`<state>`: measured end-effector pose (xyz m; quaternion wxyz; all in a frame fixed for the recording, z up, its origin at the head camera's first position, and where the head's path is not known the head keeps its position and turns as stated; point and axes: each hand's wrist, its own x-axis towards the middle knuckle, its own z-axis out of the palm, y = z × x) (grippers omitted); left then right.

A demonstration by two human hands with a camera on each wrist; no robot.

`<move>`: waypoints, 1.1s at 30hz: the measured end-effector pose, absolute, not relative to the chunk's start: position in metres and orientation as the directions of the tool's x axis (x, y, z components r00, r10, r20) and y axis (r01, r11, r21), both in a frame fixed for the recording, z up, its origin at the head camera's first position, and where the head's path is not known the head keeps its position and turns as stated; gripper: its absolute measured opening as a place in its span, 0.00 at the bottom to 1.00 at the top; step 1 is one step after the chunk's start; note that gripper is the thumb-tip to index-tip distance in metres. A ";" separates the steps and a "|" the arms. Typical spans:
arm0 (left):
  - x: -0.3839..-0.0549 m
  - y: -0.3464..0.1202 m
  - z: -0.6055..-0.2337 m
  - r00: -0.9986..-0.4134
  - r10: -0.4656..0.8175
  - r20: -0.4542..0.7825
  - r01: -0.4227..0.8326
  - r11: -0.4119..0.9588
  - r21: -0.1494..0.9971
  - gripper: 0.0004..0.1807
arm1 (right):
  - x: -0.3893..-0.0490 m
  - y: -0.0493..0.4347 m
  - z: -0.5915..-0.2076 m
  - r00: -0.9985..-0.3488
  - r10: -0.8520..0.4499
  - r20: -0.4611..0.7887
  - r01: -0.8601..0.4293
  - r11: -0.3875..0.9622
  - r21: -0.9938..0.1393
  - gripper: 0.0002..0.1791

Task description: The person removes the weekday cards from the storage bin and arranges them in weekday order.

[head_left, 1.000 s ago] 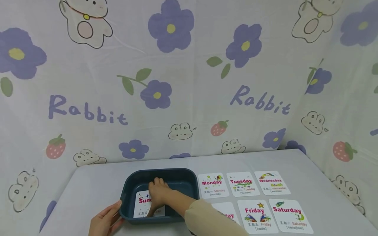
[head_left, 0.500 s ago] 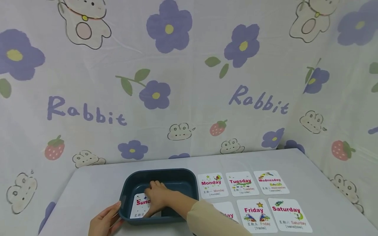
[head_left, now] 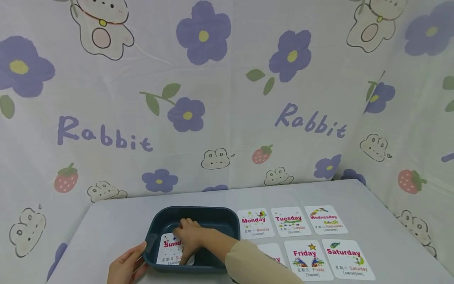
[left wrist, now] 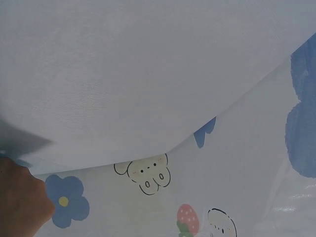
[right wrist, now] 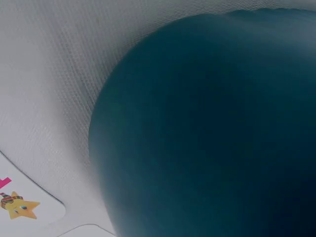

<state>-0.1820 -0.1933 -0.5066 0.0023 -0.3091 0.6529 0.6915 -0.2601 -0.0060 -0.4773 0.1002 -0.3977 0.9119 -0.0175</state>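
Note:
In the head view a dark blue rectangular bin (head_left: 221, 225) stands on the white table. My left hand (head_left: 124, 265) grips the bin's left rim. Inside the bin at the left lies a white card printed "Sunday" (head_left: 166, 252). My right hand (head_left: 189, 238) reaches into the bin and spans this card, its thumb at the near edge and its fingers bent toward the far edge. Hand and thumb cover the card's right part. In the left wrist view part of the left hand (left wrist: 24, 200) shows at the lower left; the right wrist view shows mostly the bin's dark wall (right wrist: 163, 123).
Right of the bin, two rows of day cards lie on the table: Monday (head_left: 256, 230), Tuesday (head_left: 289, 228) and Wednesday (head_left: 328, 227) behind, Friday (head_left: 308, 260) and Saturday (head_left: 349, 258) in front. My right sleeve (head_left: 255, 262) partly covers another card (head_left: 271, 250). A patterned cloth (head_left: 227, 118) hangs behind.
The Sunday card has slid a little left inside the bin under my right hand. Lately the thumb has moved slightly right across it. The left hand stays at the rim.

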 end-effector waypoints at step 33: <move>-0.178 -0.198 -0.506 -0.846 -0.339 -0.411 -0.366 -0.192 0.911 0.25 | -0.263 0.042 -0.410 -0.689 -0.723 -0.053 -0.697 0.680 -0.227 0.57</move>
